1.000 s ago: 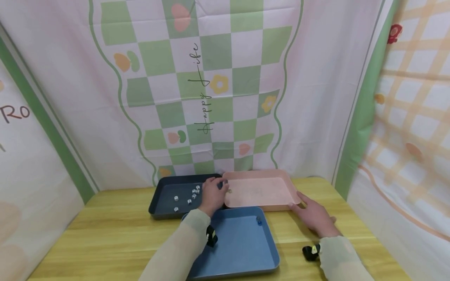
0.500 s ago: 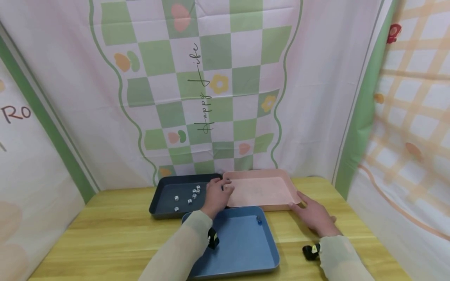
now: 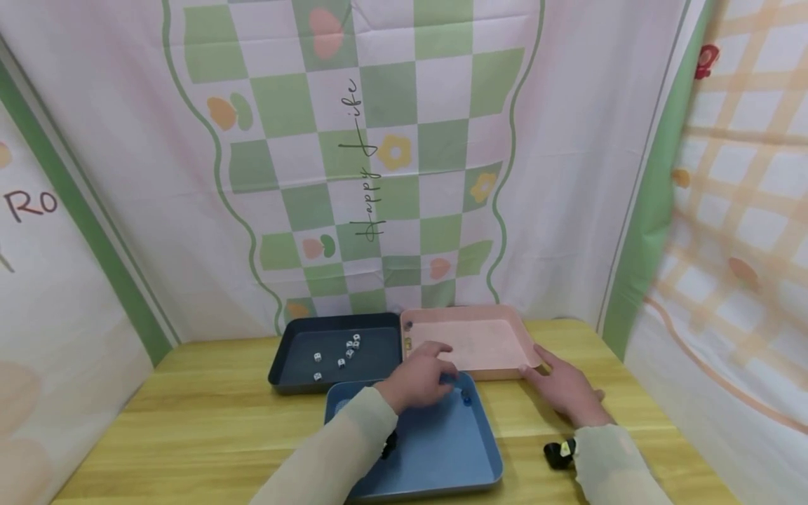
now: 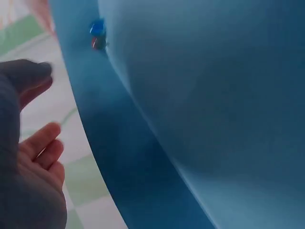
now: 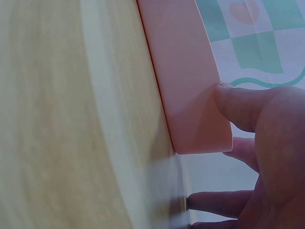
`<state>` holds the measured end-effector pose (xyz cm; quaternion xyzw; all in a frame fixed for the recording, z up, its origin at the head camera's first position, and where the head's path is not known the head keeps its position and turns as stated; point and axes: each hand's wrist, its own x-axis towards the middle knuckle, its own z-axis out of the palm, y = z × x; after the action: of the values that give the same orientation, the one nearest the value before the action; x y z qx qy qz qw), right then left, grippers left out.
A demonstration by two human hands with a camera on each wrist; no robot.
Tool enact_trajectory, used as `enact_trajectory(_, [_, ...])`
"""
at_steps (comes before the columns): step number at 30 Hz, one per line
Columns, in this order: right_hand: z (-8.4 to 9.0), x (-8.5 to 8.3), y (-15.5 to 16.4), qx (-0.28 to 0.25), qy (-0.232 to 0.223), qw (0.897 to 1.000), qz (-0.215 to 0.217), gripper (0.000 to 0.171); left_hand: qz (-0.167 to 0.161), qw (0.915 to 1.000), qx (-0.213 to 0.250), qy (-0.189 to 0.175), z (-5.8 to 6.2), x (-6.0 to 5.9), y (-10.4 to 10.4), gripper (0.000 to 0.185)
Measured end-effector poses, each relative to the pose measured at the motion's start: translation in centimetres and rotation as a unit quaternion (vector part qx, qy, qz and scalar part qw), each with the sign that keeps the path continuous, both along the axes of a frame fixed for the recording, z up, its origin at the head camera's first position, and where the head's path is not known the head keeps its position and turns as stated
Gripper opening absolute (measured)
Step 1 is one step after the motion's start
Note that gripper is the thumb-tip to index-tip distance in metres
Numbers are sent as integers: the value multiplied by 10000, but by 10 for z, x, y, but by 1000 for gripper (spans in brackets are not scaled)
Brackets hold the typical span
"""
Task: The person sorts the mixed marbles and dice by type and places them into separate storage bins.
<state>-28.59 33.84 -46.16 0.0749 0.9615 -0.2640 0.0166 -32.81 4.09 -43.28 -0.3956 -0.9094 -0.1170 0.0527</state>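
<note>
My left hand [image 3: 416, 379] hovers over the far side of the blue tray [image 3: 429, 449], fingers apart and holding nothing. Close to its fingertips, two small shiny bead-like pieces lie in that tray's far right corner; the left wrist view shows a blue piece [image 4: 97, 27] and a reddish-brown piece [image 4: 98, 43]. My right hand [image 3: 564, 386] grips the near right corner of the pink tray [image 3: 467, 344], thumb on its front wall and forefinger around the side. Inside the pink tray's left edge sit a dark small piece [image 3: 408, 325] and a yellowish small piece [image 3: 408, 344].
Left of the pink tray stands a dark navy tray [image 3: 297, 351] with several white dice [image 3: 350, 353] in it. All three trays sit close together on a wooden table [image 3: 189, 421]. Behind the table hangs a checked cloth [image 3: 391, 210].
My left hand has moved from the pink tray's left edge rightward and nearer, over the blue tray. The pieces at the pink tray's left edge are now uncovered. My right hand stays put.
</note>
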Motion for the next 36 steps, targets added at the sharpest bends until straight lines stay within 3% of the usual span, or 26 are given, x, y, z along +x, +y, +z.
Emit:
enact_trajectory(4, [1, 0, 0, -3, 8, 10000, 11, 91, -278, 9966, -627, 454, -3, 6, 7, 21])
enact_trajectory(15, [1, -1, 0, -20, -5, 10000, 50, 90, -130, 9935, -1053, 425, -15, 6, 16, 27])
enact_trajectory(24, [0, -2, 0, -14, -52, 10000, 27, 91, -6, 9928, -1164, 267, -17, 7, 18, 27])
enact_trajectory(30, [-1, -2, 0, -21, -35, 10000, 25, 91, 64, 9957, -926, -41, -15, 7, 16, 27])
enact_trajectory(36, [-1, -1, 1, 9, -42, 10000, 24, 92, 18, 9943, -1065, 70, -15, 7, 17, 25])
